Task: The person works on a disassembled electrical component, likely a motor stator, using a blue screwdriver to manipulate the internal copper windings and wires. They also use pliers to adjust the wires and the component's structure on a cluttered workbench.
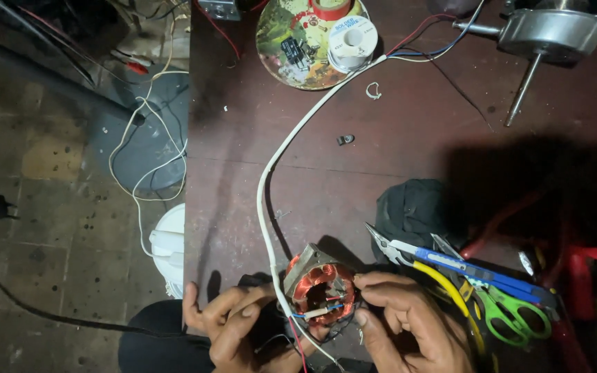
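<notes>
Now I pinch the motor coil [321, 291] between left hand [233, 324] and right hand [409, 321] fingers, steadying its wires [312, 314] between my fingertips.

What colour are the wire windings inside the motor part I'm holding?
Coppery orange-red, seen in the head view on the motor stator between both hands.

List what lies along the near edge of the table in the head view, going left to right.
left hand → motor coil → right hand → green-handled scissors
</notes>
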